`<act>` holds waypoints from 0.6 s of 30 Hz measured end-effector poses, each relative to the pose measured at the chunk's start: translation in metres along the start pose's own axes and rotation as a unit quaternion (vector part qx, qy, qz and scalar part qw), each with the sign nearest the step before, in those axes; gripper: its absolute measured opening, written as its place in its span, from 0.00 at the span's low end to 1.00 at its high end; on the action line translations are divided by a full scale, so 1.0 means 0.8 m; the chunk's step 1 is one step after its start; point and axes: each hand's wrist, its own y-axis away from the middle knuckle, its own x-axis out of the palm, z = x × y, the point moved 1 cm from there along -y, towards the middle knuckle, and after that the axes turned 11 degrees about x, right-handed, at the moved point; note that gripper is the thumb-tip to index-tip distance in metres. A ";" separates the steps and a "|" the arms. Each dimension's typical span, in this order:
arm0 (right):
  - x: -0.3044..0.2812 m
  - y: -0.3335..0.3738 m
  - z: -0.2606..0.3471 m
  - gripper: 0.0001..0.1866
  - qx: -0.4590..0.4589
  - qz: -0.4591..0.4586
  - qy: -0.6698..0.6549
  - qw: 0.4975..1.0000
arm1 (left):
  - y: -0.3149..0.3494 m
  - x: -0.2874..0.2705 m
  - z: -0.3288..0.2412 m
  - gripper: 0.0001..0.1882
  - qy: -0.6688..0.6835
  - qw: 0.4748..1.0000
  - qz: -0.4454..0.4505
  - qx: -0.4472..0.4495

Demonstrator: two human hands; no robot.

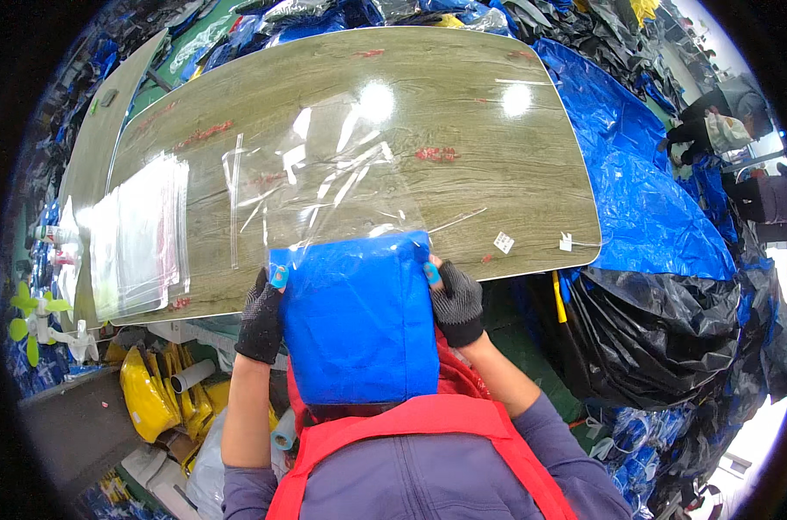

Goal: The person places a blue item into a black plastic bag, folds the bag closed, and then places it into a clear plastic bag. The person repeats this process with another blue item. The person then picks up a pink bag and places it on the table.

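A blue folded tarp-like bundle (357,325) is upheld between my two hands at the table's near edge. My left hand (263,314), in a black fingerless-style glove, is closed on its upper left corner. On its upper right corner my right hand (456,303), gloved alike, is closed too. Both thumbs show light blue tips. A clear plastic bag (337,195) lies on the table beyond the bundle, its near end meeting the bundle's far edge. Whether that edge is inside the bag cannot be told. The fingers behind the bundle are hidden.
The wood-grain table (480,113) carries a stack of clear bags (142,238) on the left and a small white label (503,242) on the right. Blue sheeting (649,195) and black sheeting (645,334) lie at the right. Yellow packets (150,399) sit below left, near a green fan (33,316).
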 end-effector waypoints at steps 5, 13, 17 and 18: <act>-0.016 -0.009 -0.011 0.14 0.140 0.072 -0.124 0.980 | -0.014 0.013 -0.011 0.32 -0.024 0.997 0.077 0.019; 0.017 -0.003 -0.042 0.14 0.100 0.010 -0.150 0.984 | -0.031 0.030 -0.026 0.33 -0.084 0.994 0.061 0.031; 0.000 0.043 -0.037 0.15 0.049 -0.033 0.027 0.998 | -0.014 0.029 -0.012 0.33 -0.087 0.994 0.056 0.018; -0.010 0.047 -0.034 0.15 0.056 0.012 0.033 0.998 | -0.007 0.029 -0.007 0.32 -0.083 0.994 0.072 0.018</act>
